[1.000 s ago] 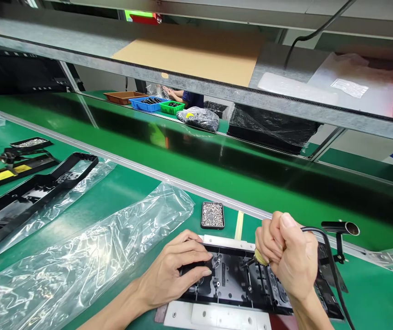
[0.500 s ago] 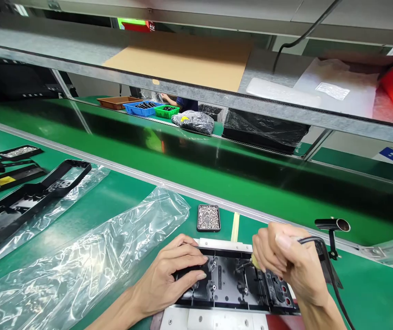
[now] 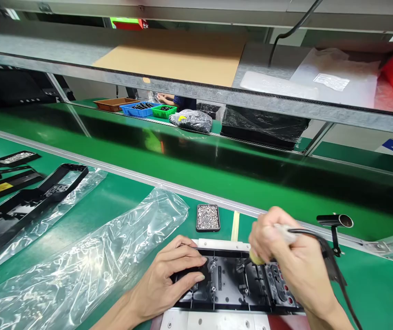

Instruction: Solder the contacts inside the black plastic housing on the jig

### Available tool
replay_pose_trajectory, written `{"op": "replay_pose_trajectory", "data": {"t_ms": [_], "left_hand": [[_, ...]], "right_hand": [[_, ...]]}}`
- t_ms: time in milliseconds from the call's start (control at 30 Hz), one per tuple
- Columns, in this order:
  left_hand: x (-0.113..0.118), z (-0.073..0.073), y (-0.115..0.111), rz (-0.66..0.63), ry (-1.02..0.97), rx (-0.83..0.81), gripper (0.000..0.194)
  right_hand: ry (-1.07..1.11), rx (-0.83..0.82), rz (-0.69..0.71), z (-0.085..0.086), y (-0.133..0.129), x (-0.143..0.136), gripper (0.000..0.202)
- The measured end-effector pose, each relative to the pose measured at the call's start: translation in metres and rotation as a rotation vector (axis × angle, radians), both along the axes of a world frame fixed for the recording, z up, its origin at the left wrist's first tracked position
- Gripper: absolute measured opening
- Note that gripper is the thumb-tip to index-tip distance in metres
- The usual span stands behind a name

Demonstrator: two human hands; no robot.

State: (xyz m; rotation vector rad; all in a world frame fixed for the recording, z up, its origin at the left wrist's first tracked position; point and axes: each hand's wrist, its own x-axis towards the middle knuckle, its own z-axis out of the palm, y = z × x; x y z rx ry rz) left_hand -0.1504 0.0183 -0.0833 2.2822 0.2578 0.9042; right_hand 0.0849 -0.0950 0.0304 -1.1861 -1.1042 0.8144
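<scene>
A black plastic housing (image 3: 229,279) with small posts and ribs lies in a white fixture (image 3: 213,320) at the bottom centre. My left hand (image 3: 174,270) grips the housing's left end, thumb and fingers over its edge. Above the housing's right half, my right hand (image 3: 282,247) is wrapped round a corded screwdriver (image 3: 256,257) with a yellowish front end. The tool's tip is hidden or too dark to make out near an upper post. A small square tray (image 3: 207,217) of tiny screws sits behind the fixture.
Clear plastic bags (image 3: 89,261) and a second long black housing (image 3: 27,201) lie at the left. A metal tube holder (image 3: 335,221) stands at the right. Behind run a green conveyor (image 3: 182,158) and an overhead shelf (image 3: 168,55). A person's hand (image 3: 165,98) shows beyond.
My right hand has risen slightly and turned, and the screwdriver is more upright, with its front end higher. My left hand stays on the housing. The view has shifted a little.
</scene>
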Motion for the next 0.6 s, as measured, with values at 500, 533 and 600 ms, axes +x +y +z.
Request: {"op": "replay_pose_trajectory", "data": {"t_ms": [500,533,600], "left_hand": [[-0.001,-0.002,0.0,-0.01,0.01,0.004,0.032],[-0.001,-0.002,0.0,-0.01,0.009,0.004,0.032],[-0.002,-0.003,0.001,-0.009,0.01,0.003,0.033]], "right_hand": [[0.27,0.204,-0.147,0.001,0.01,0.008,0.05],[0.276,0.205,-0.143,0.001,0.01,0.008,0.051],[0.281,0.21,-0.143,0.001,0.011,0.007,0.05]]}}
